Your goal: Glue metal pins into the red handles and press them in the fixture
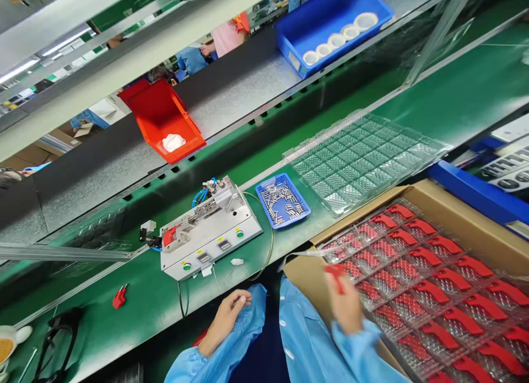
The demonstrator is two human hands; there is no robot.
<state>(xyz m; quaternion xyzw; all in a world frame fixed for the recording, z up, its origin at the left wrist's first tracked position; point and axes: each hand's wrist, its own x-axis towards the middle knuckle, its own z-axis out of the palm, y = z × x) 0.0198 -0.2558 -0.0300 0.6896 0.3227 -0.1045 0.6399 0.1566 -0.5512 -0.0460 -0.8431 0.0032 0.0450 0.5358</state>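
My right hand (346, 303), blurred by motion, grips a red plastic part (336, 274) at the near edge of a cardboard box (303, 273). Inside the box, clear plastic trays hold rows of curved red plastic parts (448, 281). My left hand (227, 319) hangs near the bench's front edge, its fingers curled and no object showing in them. Beyond it stands a grey bench fixture (212, 234) with green buttons and small displays; another red part (169, 236) sits at its left end. A blue tray (283, 201) of small metal pins lies right of the fixture.
A clear compartment tray (363, 160) lies on the green bench. A small red piece (119, 297) and a black looped object (60, 339) are at left. The shelf above carries a red bin (165, 118) and a blue bin (297, 36) with tape rolls. People are in the background.
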